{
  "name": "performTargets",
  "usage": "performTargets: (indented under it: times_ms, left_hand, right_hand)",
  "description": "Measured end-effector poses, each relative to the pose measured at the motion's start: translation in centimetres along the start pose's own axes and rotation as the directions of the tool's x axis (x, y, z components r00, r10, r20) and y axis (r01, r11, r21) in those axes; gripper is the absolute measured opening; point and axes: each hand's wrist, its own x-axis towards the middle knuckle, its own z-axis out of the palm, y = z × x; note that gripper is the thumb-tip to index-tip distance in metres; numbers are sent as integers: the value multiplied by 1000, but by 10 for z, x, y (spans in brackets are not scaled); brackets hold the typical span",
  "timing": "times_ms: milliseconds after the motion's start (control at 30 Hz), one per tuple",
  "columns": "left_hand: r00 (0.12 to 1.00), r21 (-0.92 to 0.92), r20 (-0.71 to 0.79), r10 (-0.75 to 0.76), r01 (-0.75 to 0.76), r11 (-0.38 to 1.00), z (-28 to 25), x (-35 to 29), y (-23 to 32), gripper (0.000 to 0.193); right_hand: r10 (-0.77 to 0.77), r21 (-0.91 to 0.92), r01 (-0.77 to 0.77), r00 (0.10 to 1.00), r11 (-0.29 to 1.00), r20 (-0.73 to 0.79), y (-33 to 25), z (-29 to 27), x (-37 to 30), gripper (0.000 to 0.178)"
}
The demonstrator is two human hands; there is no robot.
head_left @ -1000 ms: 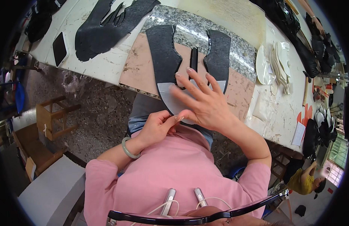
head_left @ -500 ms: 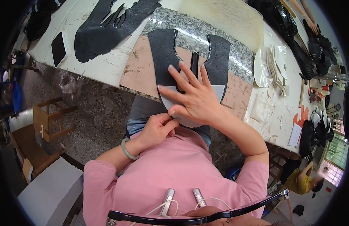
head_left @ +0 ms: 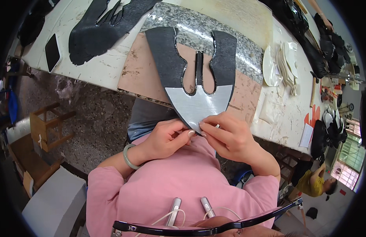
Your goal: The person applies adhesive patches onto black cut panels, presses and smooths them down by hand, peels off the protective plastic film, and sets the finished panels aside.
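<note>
A flat black shoe upper with a pale grey toe section lies across the front of the work board, its toe overhanging the edge towards me. Two cut-outs flank a narrow central strip. My left hand pinches the toe's rim at its tip between thumb and fingers. My right hand is closed at the tip just to the right, its thumb and fingers pinching the same rim. A small white bit shows between its fingers, too small to name.
Beneath the upper are a pinkish board and a speckled stone slab. Another black upper and a phone lie at left. Cream-coloured pieces are stacked at right. A wooden stool stands on the floor.
My right hand has come off the middle of the upper, where it lay spread, to the toe tip. The toe section is now uncovered. My left hand has shifted slightly right.
</note>
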Motion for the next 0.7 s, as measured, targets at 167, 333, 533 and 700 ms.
performTargets:
  times_ms: [167,333,533,700]
  left_hand:
    - [978,290,-14,207,-194,937,8,8,3,15]
    - [924,438,-22,382,-335,835,16,16,8,13]
    - [903,399,-88,420,-354,846,17,21,13,13]
    - [879,507,-68,473,-378,775,16,25,18,12]
  right_hand:
    - [-23,-54,20,998,998,-62,-1,1,-6,25]
    - [-10,-32,7,995,999,-104,1,4,-7,24]
    - [125,164,-100,981,981,-149,3,-1,-8,24]
    - [-10,-38,1,974,999,-227,-4,5,-6,25]
